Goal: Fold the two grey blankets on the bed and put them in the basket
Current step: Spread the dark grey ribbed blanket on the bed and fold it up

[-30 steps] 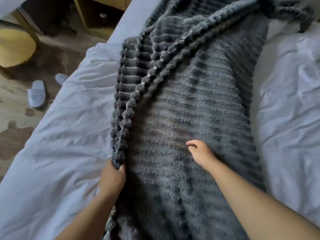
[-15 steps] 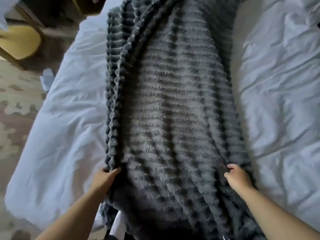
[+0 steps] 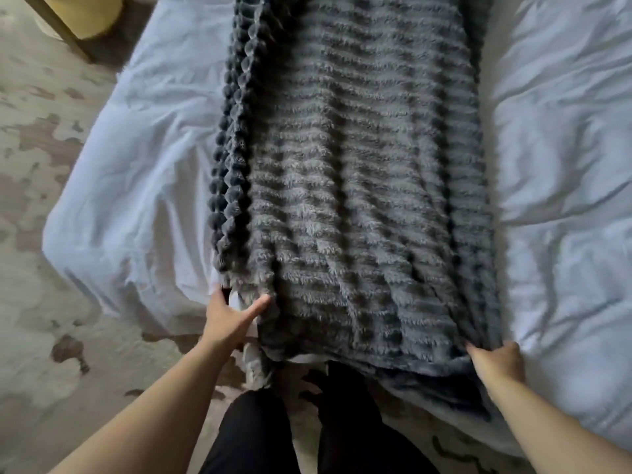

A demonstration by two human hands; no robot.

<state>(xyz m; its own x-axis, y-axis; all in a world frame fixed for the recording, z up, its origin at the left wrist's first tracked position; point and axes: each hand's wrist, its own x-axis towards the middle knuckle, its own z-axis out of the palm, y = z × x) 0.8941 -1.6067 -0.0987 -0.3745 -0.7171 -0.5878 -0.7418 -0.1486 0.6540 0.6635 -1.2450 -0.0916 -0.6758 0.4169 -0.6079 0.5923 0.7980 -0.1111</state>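
A grey ribbed fleece blanket (image 3: 355,172) lies in a long folded strip down the white bed (image 3: 143,159), its near end hanging slightly over the bed's foot. My left hand (image 3: 231,318) is at the blanket's near left corner, thumb and fingers spread on either side of the edge. My right hand (image 3: 497,366) is closed on the near right corner, fingers tucked under the fabric. Only this one blanket shows. No basket is in view.
The white duvet (image 3: 561,186) is wrinkled on both sides of the blanket. A patterned beige carpet (image 3: 51,302) covers the floor to the left. A yellow and wooden piece of furniture (image 3: 78,18) stands at the upper left. My dark-trousered legs (image 3: 301,429) stand against the bed's foot.
Both hands have slid down the blanket's sides to its near corners at the bed's foot. The view has tilted down, now showing my legs and the floor.
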